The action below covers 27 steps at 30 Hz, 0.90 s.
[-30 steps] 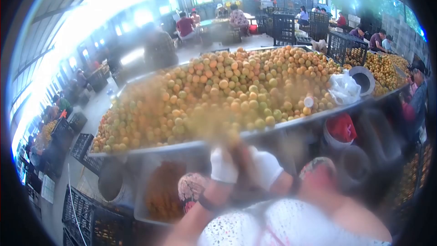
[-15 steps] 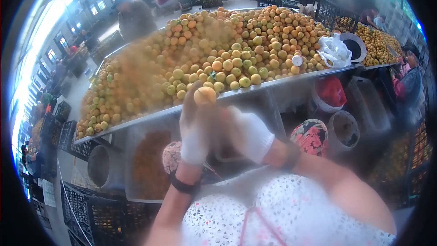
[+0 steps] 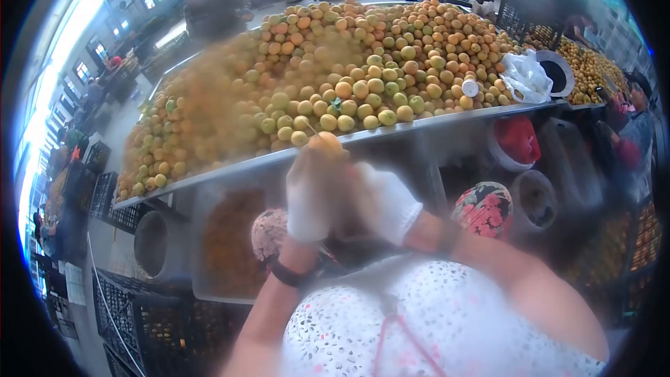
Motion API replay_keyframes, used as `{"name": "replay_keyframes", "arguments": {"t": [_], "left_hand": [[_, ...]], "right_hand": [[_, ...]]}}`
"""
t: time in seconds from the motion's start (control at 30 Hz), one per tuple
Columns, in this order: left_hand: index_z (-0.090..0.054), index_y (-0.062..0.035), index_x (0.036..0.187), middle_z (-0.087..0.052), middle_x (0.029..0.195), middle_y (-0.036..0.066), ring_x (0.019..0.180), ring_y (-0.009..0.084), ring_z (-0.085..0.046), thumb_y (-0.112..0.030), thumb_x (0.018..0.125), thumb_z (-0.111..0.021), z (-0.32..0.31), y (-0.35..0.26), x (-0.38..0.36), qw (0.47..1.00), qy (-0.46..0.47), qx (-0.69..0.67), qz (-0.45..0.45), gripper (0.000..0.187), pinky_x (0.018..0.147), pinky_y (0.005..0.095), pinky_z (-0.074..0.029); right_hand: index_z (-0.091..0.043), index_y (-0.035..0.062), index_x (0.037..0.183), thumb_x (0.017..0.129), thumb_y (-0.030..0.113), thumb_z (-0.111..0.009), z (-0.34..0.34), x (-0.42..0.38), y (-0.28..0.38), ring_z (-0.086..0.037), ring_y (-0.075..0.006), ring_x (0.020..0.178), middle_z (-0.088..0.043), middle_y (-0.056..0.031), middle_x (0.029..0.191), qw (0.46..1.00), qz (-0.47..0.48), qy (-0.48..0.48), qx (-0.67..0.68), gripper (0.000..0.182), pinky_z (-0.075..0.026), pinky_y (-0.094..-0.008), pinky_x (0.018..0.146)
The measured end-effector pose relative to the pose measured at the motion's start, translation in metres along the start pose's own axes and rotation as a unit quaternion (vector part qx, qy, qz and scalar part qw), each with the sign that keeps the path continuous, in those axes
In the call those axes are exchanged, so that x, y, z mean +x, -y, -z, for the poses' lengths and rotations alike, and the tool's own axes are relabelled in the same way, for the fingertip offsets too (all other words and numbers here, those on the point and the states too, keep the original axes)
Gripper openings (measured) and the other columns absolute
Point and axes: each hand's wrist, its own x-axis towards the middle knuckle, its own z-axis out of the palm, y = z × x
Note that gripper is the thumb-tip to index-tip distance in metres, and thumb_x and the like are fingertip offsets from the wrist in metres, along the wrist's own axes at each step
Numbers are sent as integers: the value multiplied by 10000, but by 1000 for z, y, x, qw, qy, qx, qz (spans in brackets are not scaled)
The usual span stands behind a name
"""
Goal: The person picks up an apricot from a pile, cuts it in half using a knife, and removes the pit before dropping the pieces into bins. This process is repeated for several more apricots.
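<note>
My left hand (image 3: 308, 199), in a white glove with bare fingertips, is closed around a round orange-yellow fruit (image 3: 326, 145) just below the front rim of the sorting table (image 3: 279, 159). A thin dark line sticks up by the fruit. Close beside it, my right hand (image 3: 384, 202), also white-gloved, has its fingers curled in toward the left one. A blurred patch covers the space between the hands, so what the right fingers hold is hidden. Beyond the rim lies a big heap of similar fruit (image 3: 377, 87), yellow-green to orange, with a small green leaf (image 3: 336, 104) among them.
A white plastic bag (image 3: 525, 77) and a round white cap (image 3: 470, 88) sit on the heap's right. Below stand a bucket with red inside (image 3: 515, 141), a grey bucket (image 3: 534, 199) and a tub of fruit (image 3: 234, 244). Black crates (image 3: 143, 318) stand lower left. A person (image 3: 631, 129) works at right.
My left hand has drawn slightly down and right with the fruit, and its fingers cover more of it. The scene has shifted a little as my head moved.
</note>
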Motion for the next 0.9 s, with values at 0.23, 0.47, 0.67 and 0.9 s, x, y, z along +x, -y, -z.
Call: {"name": "replay_keyframes", "arguments": {"t": [0.23, 0.47, 0.67, 0.9], "left_hand": [[-596, -61, 1057, -643, 942, 63, 882, 173, -634, -577, 965, -504, -6, 4, -5, 982, -74, -160, 63, 532, 787, 284, -513], [-500, 0, 1339, -652, 1074, 101, 963, 172, -617, -320, 1007, -552, -26, -14, -30, 996, 20, 43, -70, 464, 856, 285, -497], [-417, -24, 1419, -629, 1173, 140, 1071, 205, -599, -322, 1021, -491, -26, -11, -42, 993, 33, 55, -101, 502, 951, 316, -450], [-504, -186, 1104, -492, 667, -24, 485, 107, -417, -581, 997, -425, -25, -25, -45, 947, -13, -260, 188, 416, 468, 254, -336]], "right_hand": [[-610, -12, 1049, 989, 182, -533, 4, -4, -32, -679, -265, 669, -656, -175, 749, 994, 79, -53, -55, 218, -524, -413, 579], [-569, 6, 1069, 996, 101, -527, 31, 18, 50, -568, -125, 824, -601, -108, 889, 996, 32, -62, 58, 127, -470, -271, 707], [-577, 9, 1064, 996, 146, -551, 21, 17, 51, -586, -106, 767, -609, -90, 820, 993, -2, -54, 101, 155, -472, -268, 654], [-589, 37, 853, 846, 125, -669, 10, 39, 33, -611, -320, 565, -577, -157, 640, 985, 136, -46, -100, 119, -459, -367, 499]]}}
